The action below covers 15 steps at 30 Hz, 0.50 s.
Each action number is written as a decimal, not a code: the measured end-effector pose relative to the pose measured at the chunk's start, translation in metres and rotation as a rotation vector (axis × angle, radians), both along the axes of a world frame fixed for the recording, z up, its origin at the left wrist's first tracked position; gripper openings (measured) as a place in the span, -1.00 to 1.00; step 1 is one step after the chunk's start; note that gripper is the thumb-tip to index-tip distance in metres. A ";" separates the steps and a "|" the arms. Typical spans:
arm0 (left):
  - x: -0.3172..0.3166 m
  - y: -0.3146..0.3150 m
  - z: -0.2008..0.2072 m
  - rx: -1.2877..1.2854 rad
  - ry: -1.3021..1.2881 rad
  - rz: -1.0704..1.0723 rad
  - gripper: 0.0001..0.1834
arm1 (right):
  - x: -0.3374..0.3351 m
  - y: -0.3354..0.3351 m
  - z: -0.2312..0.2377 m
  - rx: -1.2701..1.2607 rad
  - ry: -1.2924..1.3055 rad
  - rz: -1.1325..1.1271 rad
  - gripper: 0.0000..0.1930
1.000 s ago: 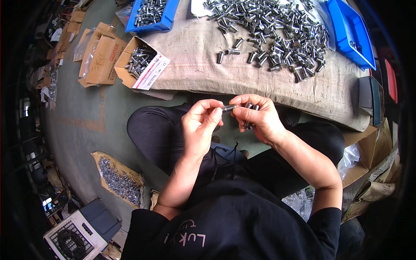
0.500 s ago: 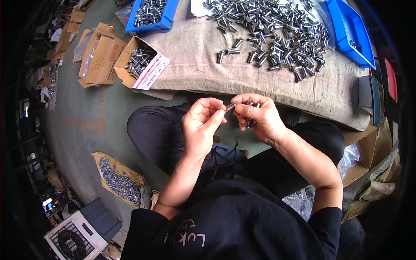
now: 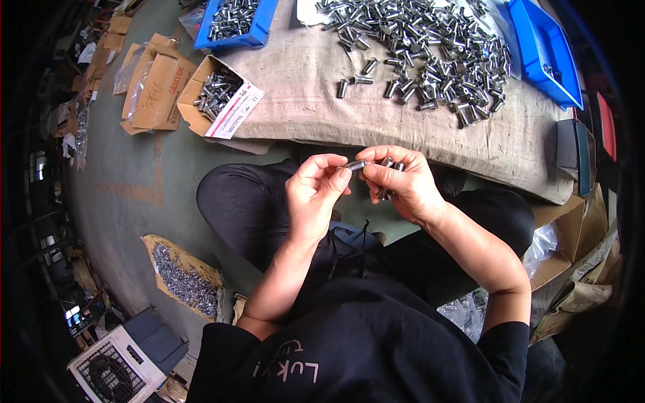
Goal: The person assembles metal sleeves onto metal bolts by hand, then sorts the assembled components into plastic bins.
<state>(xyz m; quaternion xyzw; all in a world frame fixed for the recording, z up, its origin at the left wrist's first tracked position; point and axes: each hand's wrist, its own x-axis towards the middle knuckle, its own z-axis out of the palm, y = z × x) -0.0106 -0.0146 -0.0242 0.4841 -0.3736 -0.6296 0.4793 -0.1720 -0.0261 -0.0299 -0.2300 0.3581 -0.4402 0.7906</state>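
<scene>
Between the thumb and forefinger of my left hand [image 3: 310,201] is a short, shiny metal pin [image 3: 355,165], lying almost level. Its right end comes close to the fingertips of my right hand [image 3: 411,188]; whether they touch is hard to tell. My right hand is closed around several more metal pins [image 3: 388,162], their ends poking up past the thumb. Both hands hover above my lap, just short of the cloth-covered work surface [image 3: 302,111]. A large heap of similar headed metal pins [image 3: 430,60] is spread over that cloth.
A blue bin [image 3: 254,40] and an open carton [image 3: 191,113], both holding metal pins, stand at the left. Another blue bin [image 3: 531,47] sits at the right. On the floor, small metal parts [image 3: 185,282] lie on cardboard, near a fan-like machine [image 3: 111,373].
The pin in my left hand has tilted from slanting to nearly level. My left fingers have shifted slightly; my right hand stays nearly in place with its pins.
</scene>
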 end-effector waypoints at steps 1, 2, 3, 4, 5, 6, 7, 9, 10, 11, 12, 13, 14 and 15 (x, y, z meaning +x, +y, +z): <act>0.000 -0.001 0.000 -0.022 0.013 0.005 -0.86 | 0.000 0.000 0.000 0.000 0.000 -0.001 -0.80; 0.000 -0.001 0.000 -0.045 0.025 0.010 -0.88 | -0.001 0.000 -0.001 -0.001 -0.001 0.002 -0.80; 0.000 -0.001 0.000 -0.045 0.025 0.010 -0.88 | -0.001 0.000 -0.001 -0.003 -0.003 0.005 -0.80; -0.001 -0.001 0.000 -0.089 0.026 0.010 -0.88 | -0.001 0.000 -0.001 -0.003 -0.003 0.006 -0.80; -0.001 0.000 0.000 -0.132 0.028 0.009 -0.86 | 0.000 0.000 0.000 0.015 -0.015 0.013 -0.79; 0.000 0.000 -0.002 -0.132 0.028 0.009 -0.86 | 0.000 0.000 0.000 0.034 -0.025 0.020 -0.79; 0.000 0.001 -0.007 -0.241 -0.065 -0.011 -0.84 | 0.001 0.000 -0.001 0.034 -0.025 0.020 -0.79; -0.004 0.002 -0.007 -0.349 -0.153 -0.032 -0.81 | 0.002 0.002 -0.005 0.107 -0.111 0.020 -0.81; -0.008 0.002 -0.004 -0.396 -0.131 -0.091 -0.80 | 0.001 0.002 -0.007 0.109 -0.106 0.017 -0.81; -0.011 0.004 -0.002 -0.443 -0.108 -0.149 -0.79 | -0.003 0.002 -0.010 0.170 -0.204 0.024 -0.81; -0.012 0.008 -0.001 -0.323 -0.041 -0.189 -0.74 | -0.006 0.001 -0.012 0.230 -0.301 0.032 -0.81; -0.012 0.009 -0.001 -0.344 -0.069 -0.184 -0.68 | -0.012 -0.002 -0.011 0.222 -0.328 0.039 -0.80; -0.012 0.008 0.000 -0.280 -0.047 -0.163 -0.66 | -0.016 -0.005 -0.008 0.198 -0.396 0.028 -0.80; -0.012 0.008 0.001 -0.216 -0.025 -0.141 -0.65 | -0.018 -0.009 -0.005 0.174 -0.463 0.018 -0.79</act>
